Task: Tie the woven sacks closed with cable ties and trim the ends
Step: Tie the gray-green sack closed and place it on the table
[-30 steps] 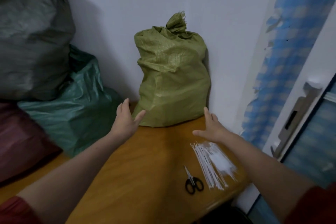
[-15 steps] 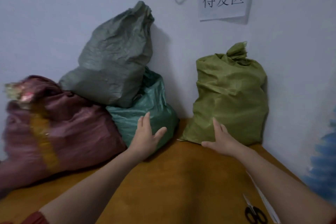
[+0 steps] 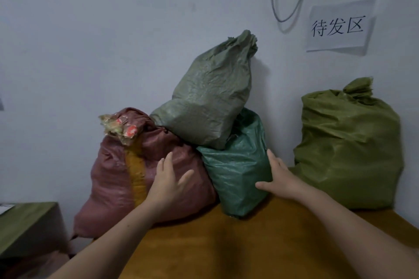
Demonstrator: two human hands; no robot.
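Note:
Several woven sacks stand on a wooden table (image 3: 260, 244) against the wall. An olive sack (image 3: 349, 142) with a bunched neck is at the right. A teal sack (image 3: 235, 172) lies in the middle under a grey-green sack (image 3: 208, 102). At the left leans a dark red sack (image 3: 118, 176) with a yellow stripe and a frayed mouth. My left hand (image 3: 169, 184) is spread in front of the red sack, fingers straight. My right hand (image 3: 277, 176) lies flat against the teal sack's right side. Neither hand holds anything. No cable ties or scissors are in view.
A paper sign (image 3: 339, 27) with printed characters hangs on the wall beside a looped grey cable (image 3: 288, 0). A green-topped box (image 3: 25, 226) sits low at the left, beyond the table's edge.
The view has swung left, away from the olive sack. Both hands moved left with it, from the olive sack to the teal and red sacks. Scissors and ties have left the frame.

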